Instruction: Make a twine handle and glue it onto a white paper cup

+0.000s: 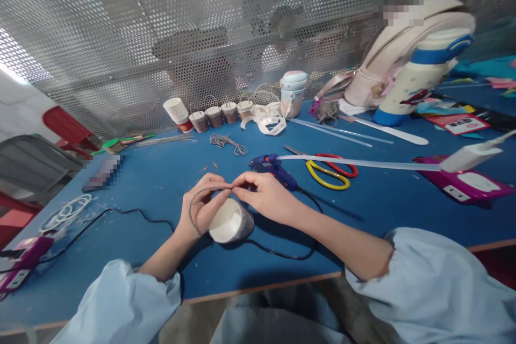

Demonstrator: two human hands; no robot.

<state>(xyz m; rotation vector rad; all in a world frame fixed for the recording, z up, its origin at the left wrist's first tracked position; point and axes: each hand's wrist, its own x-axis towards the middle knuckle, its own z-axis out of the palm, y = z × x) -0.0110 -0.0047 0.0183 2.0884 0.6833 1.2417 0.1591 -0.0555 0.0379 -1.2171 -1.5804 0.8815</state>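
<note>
A grey cord [192, 209] runs in a curve over my left hand [203, 201], which pinches it between thumb and fingertips. The fingertips of my right hand [262, 193] meet the left ones and pinch the same cord. Just below both hands, a white cup [228, 223] with a grey outer side lies tilted on the blue table [161, 258], its open mouth toward me. Beyond my right hand lies a blue hot glue gun [278, 166] with a long clear glue stick [355, 161] in its back. Scissors [330, 172] with red and yellow handles rest beside it.
Several cord-wrapped cups [213, 116] and a stack of paper cups [178, 113] stand at the back. A loose cord bundle [228, 144] lies before them. At right are a bottle [415, 80], a backpack [374, 75] and a purple power strip [475, 185]. A black cable [282, 254] crosses the table.
</note>
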